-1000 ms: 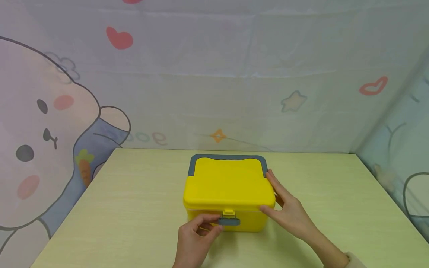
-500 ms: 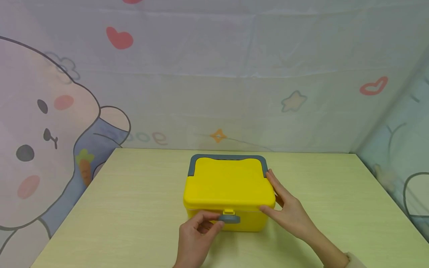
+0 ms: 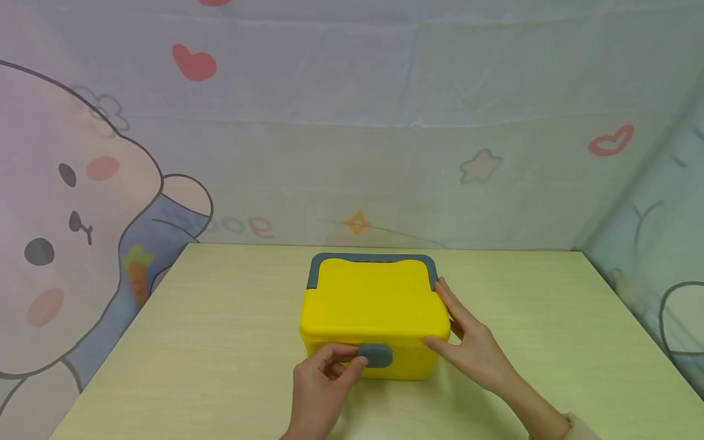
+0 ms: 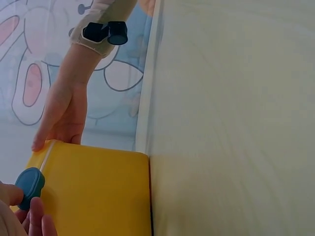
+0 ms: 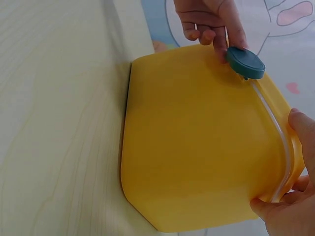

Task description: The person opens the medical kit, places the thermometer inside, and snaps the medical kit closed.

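Observation:
A yellow plastic storage box (image 3: 376,305) with a lid stands on the table, its grey-blue carrying handle (image 3: 379,258) lying folded at the back of the lid. My left hand (image 3: 324,385) pinches the left end of the grey-blue latch (image 3: 376,355) at the front, between thumb and forefinger. In the right wrist view the latch (image 5: 246,63) tilts out from the box front, just by the pale seam under the lid. My right hand (image 3: 474,348) holds the lid's right front corner, thumb at the front edge and fingers along the side. The box's contents are hidden.
The pale wooden table (image 3: 236,318) spreads out on both sides of the box. Behind it hangs a printed cloth backdrop (image 3: 352,122) with a cartoon bear at the left, and another printed cloth (image 3: 660,244) hangs at the right.
The latch has swung upward under my left fingers, so its broad face now shows and covers the yellow catch. My right hand and the box have stayed in place.

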Demonstrator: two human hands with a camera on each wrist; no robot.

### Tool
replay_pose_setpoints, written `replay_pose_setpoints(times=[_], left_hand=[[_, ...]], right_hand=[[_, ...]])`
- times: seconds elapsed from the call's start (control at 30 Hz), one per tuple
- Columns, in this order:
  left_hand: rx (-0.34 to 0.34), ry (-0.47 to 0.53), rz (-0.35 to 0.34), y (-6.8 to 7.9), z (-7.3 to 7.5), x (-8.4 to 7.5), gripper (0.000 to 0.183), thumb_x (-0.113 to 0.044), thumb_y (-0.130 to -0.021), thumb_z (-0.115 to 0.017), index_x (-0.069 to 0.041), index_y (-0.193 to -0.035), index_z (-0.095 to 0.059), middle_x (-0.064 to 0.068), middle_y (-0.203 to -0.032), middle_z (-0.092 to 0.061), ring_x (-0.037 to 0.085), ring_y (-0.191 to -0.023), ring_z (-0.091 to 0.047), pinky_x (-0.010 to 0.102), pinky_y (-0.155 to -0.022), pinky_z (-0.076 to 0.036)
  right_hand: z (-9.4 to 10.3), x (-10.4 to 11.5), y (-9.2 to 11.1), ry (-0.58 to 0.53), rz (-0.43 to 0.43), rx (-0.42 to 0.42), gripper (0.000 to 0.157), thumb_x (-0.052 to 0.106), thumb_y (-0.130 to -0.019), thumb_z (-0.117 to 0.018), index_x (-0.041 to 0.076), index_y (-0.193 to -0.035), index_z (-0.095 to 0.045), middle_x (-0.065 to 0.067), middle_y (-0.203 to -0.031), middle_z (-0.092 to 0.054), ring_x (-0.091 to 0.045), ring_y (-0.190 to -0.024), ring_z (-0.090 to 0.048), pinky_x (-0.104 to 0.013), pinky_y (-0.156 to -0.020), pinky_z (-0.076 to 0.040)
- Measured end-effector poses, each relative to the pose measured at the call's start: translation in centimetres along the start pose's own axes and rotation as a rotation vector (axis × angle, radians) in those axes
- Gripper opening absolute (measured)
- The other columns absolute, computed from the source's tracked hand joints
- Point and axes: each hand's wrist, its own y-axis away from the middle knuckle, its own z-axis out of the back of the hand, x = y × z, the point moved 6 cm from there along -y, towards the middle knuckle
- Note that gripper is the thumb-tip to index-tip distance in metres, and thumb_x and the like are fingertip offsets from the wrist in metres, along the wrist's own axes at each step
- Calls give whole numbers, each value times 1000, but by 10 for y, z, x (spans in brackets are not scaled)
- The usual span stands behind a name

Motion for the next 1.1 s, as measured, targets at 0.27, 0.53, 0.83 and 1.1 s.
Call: replay_pose_setpoints(times=[0.27, 0.53, 0.83, 1.1], left_hand=[[-13, -21, -2, -2, 0, 1, 15, -25, -75, -76, -16, -85, -69, -4, -76, -68, 10, -52, -56, 21, -48, -47], [-22, -13, -19, -2, -1, 3, 14, -26, -75, -76, -17, -84, -68, -2, -64, -65, 17, -49, -58, 21, -44, -45], [-52, -36, -47, -2, -2, 5, 13, -26, -75, -76, -18, -82, -68, -2, -61, -64, 17, -47, -57, 21, -41, -43], [-82, -52, -64, -1, -2, 5, 12, -23, -74, -76, -19, -81, -68, -5, -59, -64, 9, -45, -55, 21, -43, -45]], right_hand=[[-1, -1, 0, 2, -11, -1, 83, 28, -82, -69, 27, -148, -18, 4, -154, -12, -20, -136, -26, -24, -98, -36], [-1, 1, 0, -1, -21, -4, 82, 29, -83, -68, 29, -148, -18, 7, -154, -12, -19, -136, -26, -25, -98, -35], [-2, -2, 1, -5, -21, -12, 83, 30, -82, -69, 28, -148, -18, 10, -153, -12, -19, -136, -27, -19, -98, -35], [-2, -5, 1, 0, -25, -15, 82, 30, -82, -69, 29, -147, -20, 12, -153, -12, -19, -135, -30, -15, -97, -35]])
